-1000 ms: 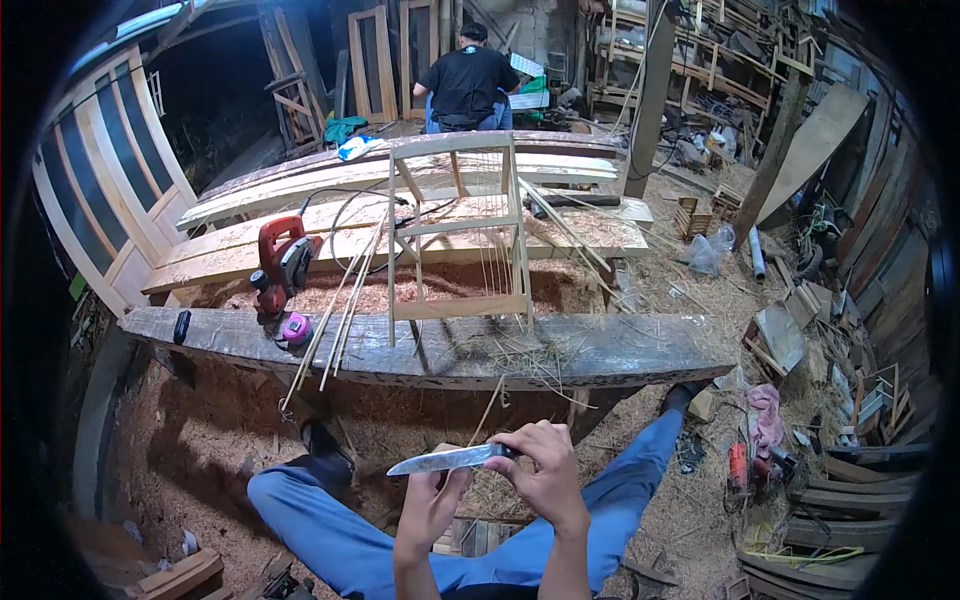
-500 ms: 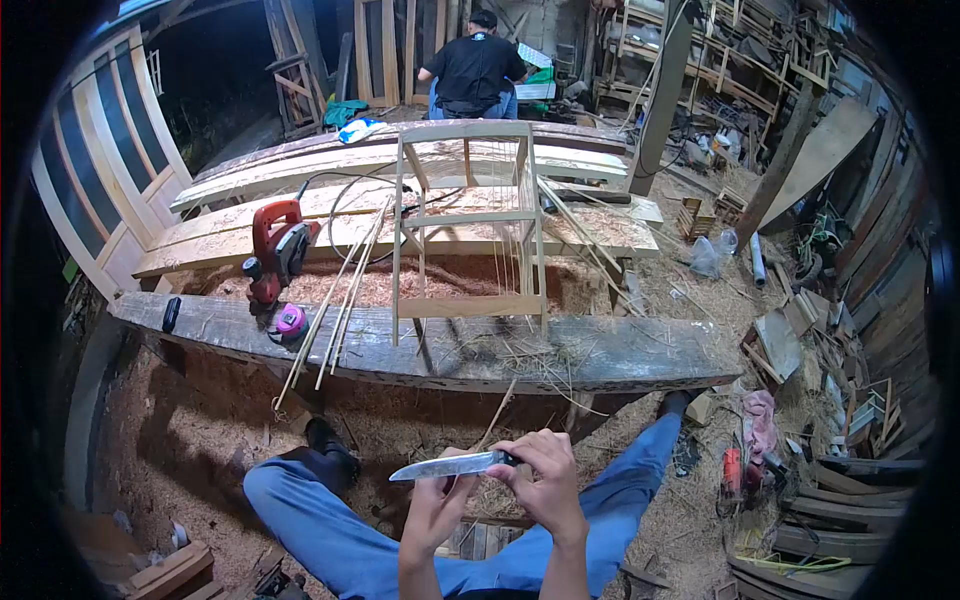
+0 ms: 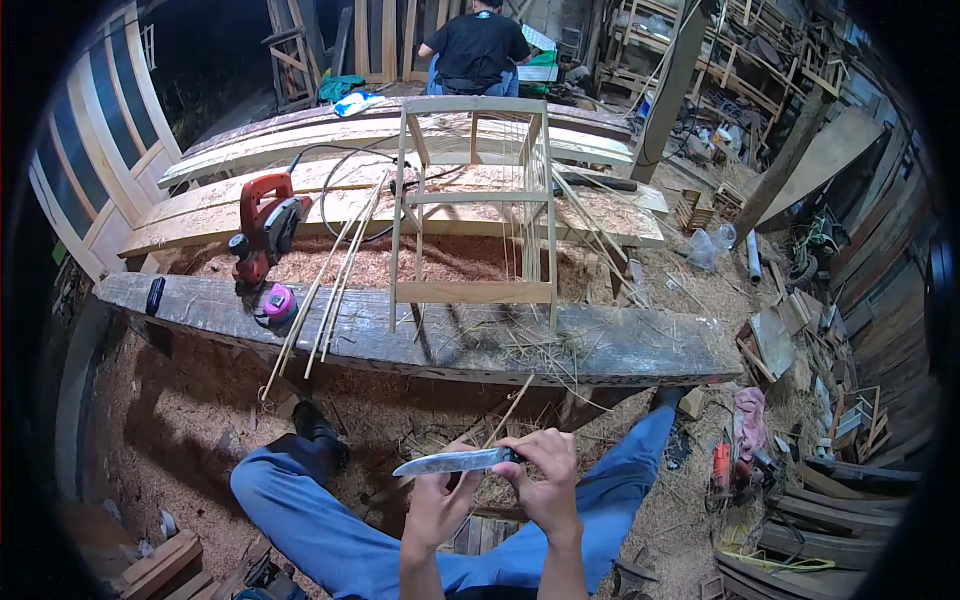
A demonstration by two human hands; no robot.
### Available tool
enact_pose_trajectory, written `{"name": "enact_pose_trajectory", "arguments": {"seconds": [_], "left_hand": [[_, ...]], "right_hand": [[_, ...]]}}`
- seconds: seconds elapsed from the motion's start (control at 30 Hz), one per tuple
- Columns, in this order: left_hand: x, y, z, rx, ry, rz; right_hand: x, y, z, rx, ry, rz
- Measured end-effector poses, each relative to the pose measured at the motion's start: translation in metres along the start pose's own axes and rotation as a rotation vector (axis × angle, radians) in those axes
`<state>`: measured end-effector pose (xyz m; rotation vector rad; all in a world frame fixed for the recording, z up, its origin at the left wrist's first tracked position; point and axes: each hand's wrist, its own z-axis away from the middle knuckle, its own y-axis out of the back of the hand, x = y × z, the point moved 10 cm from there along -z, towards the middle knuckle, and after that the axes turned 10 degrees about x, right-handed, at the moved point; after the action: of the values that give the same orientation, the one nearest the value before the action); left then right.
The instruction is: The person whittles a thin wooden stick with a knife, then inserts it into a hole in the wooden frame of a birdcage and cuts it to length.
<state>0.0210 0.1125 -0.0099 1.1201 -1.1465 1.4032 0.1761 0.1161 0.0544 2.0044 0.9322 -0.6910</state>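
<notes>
I see my right hand (image 3: 545, 480) with its fingers clamped on the knife (image 3: 455, 461) handle, blade pointing left, below the worktop (image 3: 640, 350). My left hand (image 3: 435, 505) pinches a thin stick (image 3: 505, 413) under the blade. On the worktop stands a frame (image 3: 475, 215); left of it lie a planer (image 3: 262, 228) and a tape (image 3: 279, 301).

A wooden frame (image 3: 472, 215) stands upright on the counter (image 3: 640, 350). Left of it, thin sticks (image 3: 325, 285) lean across the counter's front edge, with a tape measure (image 3: 278, 303) and a power planer (image 3: 262, 232) further left. Behind lie long planks (image 3: 200, 215); beyond them stands a person (image 3: 478, 50).
</notes>
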Motion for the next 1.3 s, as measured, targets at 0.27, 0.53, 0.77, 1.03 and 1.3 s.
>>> {"name": "enact_pose_trajectory", "arguments": {"seconds": [0.27, 0.53, 0.77, 1.03, 1.3], "left_hand": [[0.005, 0.001, 0.0, 0.023, -0.104, -0.113], [0.005, -0.004, -0.001, -0.025, -0.069, -0.117], [0.0, -0.003, -0.004, -0.007, -0.18, -0.154], [0.001, -0.004, -0.002, 0.008, -0.078, -0.117], [0.007, -0.002, -0.005, 0.026, -0.227, -0.17]], "right_hand": [[0.004, 0.005, 0.001, 0.057, -0.011, -0.009], [0.008, 0.007, -0.001, 0.046, -0.005, -0.01], [0.01, 0.007, -0.001, 0.051, -0.003, 0.007], [0.008, 0.011, -0.002, 0.064, 0.002, 0.011], [0.011, 0.01, -0.002, 0.078, -0.006, 0.023]]}}
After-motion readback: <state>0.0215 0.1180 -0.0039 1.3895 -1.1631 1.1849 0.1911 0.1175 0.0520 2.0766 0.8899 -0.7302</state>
